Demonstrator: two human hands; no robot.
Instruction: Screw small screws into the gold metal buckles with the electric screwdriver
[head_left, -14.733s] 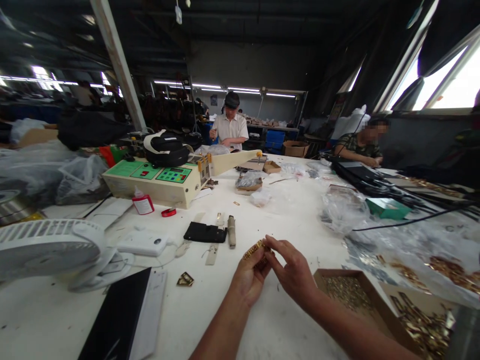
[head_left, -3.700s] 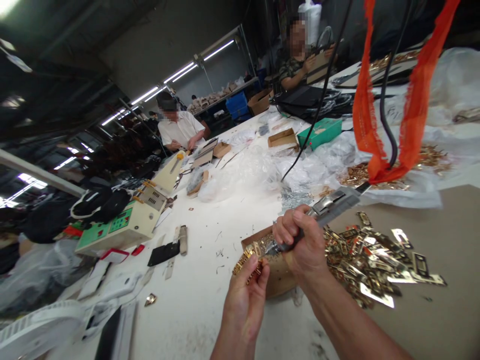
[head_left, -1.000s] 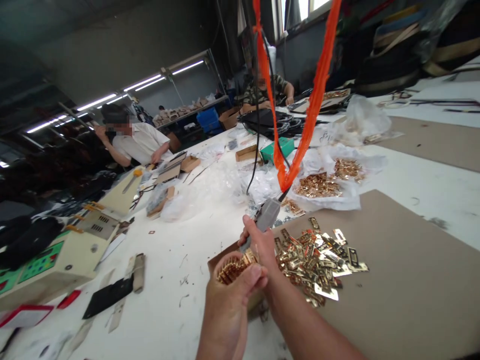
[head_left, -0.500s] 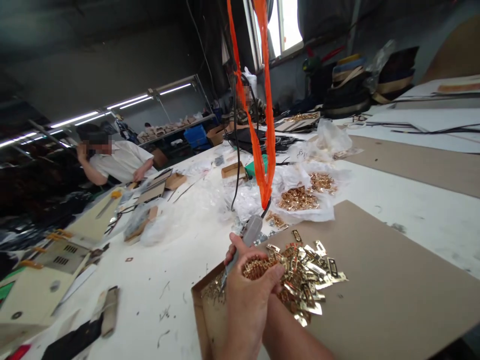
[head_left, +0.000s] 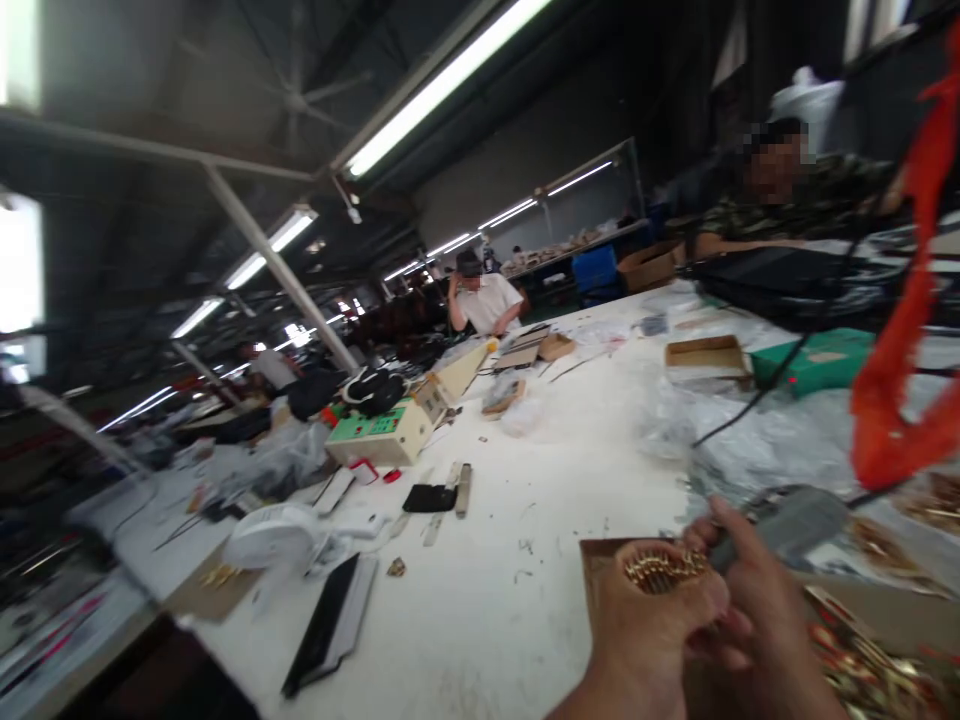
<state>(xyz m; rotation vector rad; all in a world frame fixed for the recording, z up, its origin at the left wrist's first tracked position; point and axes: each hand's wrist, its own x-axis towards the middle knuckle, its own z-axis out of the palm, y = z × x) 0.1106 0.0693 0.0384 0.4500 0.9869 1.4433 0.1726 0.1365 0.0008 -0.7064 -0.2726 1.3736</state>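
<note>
My left hand point(head_left: 637, 630) is curled around a packed row of small gold metal fittings point(head_left: 660, 568). Close beside it on the right, my right hand point(head_left: 772, 610) grips a grey corded hand tool point(head_left: 787, 530); its tip is hidden behind the hands. A shallow cardboard box point(head_left: 596, 560) sits under my left hand, with only its corner showing. More loose gold fittings point(head_left: 885, 660) lie in a blurred heap at the lower right. An orange strap point(head_left: 892, 440) hangs down near the tool's cable end.
Clear plastic bags point(head_left: 667, 410), an open cardboard box point(head_left: 705, 355) and a green box point(head_left: 817, 360) lie beyond my hands. A beige machine with a green panel point(head_left: 382, 430) and a white fan point(head_left: 270, 535) stand left. One person point(head_left: 487, 300) sits far across, another point(head_left: 787, 190) at right.
The view has swung left and up, so the hands and the gold heap now appear farther right. Both hands still keep hold of the fittings and the tool.
</note>
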